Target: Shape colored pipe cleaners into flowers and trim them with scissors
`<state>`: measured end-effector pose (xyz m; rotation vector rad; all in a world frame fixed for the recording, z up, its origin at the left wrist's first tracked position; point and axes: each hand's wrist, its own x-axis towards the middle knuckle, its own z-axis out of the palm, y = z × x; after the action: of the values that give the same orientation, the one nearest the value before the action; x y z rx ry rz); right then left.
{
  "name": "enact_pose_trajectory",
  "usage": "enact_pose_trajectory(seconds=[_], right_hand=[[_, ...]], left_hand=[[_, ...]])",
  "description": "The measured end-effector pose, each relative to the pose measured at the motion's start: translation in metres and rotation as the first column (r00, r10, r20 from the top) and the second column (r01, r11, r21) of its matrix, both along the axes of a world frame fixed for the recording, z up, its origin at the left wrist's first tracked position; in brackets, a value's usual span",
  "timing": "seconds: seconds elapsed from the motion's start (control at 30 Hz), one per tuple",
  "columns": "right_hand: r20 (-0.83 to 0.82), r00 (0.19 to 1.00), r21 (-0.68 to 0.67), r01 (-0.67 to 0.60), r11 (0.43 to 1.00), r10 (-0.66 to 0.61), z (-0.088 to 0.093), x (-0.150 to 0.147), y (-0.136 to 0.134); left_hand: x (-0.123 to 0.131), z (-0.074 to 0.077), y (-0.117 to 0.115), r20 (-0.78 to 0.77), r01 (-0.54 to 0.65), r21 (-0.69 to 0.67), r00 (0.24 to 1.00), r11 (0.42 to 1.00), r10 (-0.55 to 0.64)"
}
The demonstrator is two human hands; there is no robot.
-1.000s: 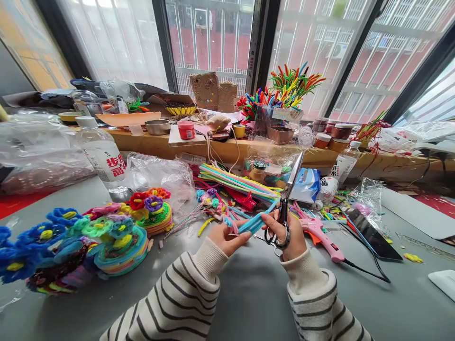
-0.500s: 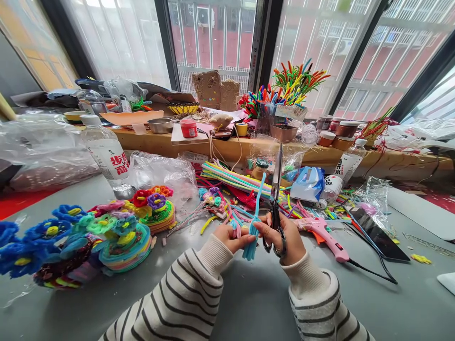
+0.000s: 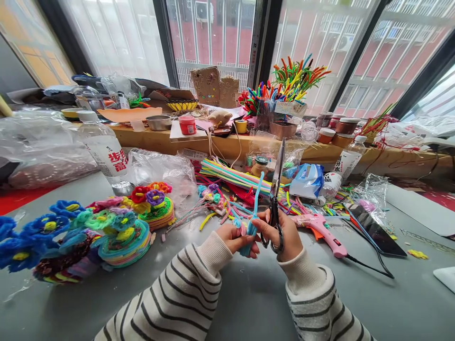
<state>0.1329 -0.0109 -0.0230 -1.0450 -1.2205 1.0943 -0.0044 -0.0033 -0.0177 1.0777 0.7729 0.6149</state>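
Observation:
Light-blue pipe cleaners (image 3: 258, 194), gathered in a small bundle with one long stem standing up, are held in front of me. My left hand (image 3: 231, 237) is closed round the lower part of the bundle, its fingers partly covering it. A bit of pink and blue fuzzy material shows beside its thumb. My right hand (image 3: 288, 234) grips dark-handled scissors (image 3: 277, 180) with the blades pointing up and away, looking closed. The thumb and fingertips of that same hand touch the blue bundle. Whether they pinch it tightly is hard to see.
Pipe-cleaner flowers (image 3: 50, 225) and a round coiled piece (image 3: 124, 244) stand at left, near a water bottle (image 3: 106, 151). A pink glue gun (image 3: 327, 234) and a black phone (image 3: 378, 234) lie at right. Loose pipe cleaners (image 3: 234, 173) spread behind my hands.
My left fingers have wrapped further round the lower ends of the blue bundle, which hung visible before. The right hand still holds the scissors in nearly the same place.

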Motion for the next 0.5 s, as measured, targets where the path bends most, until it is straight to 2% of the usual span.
enact_pose_trajectory(seconds=[0.17,0.27,0.4,0.43,0.5], right_hand=[[0.033,0.999,0.097,0.02,0.995,-0.023,-0.0036,-0.0019,-0.0005],[0.08,0.992,0.171,0.081,0.982,-0.096,-0.0011,-0.0025,-0.0013],[0.157,0.96,0.245,0.19,0.951,-0.233,0.001,0.0019,0.0003],[0.154,0.957,0.247,0.203,0.948,-0.245,0.0009,0.0035,0.001],[0.138,0.959,0.232,0.211,0.95,-0.247,0.0005,0.0061,0.0021]], left_hand=[[0.0033,0.0041,-0.0007,-0.03,0.069,-0.025,0.997,0.997,-0.07],[0.0053,0.0013,-0.0015,-0.098,0.006,0.05,0.995,0.999,-0.001],[0.0038,-0.0042,-0.0006,-0.268,-0.039,0.224,0.958,0.974,0.1],[0.0032,-0.0039,-0.0004,-0.274,-0.06,0.242,0.953,0.969,0.127],[0.0024,-0.0008,-0.0004,-0.237,-0.109,0.188,0.959,0.976,0.152]])
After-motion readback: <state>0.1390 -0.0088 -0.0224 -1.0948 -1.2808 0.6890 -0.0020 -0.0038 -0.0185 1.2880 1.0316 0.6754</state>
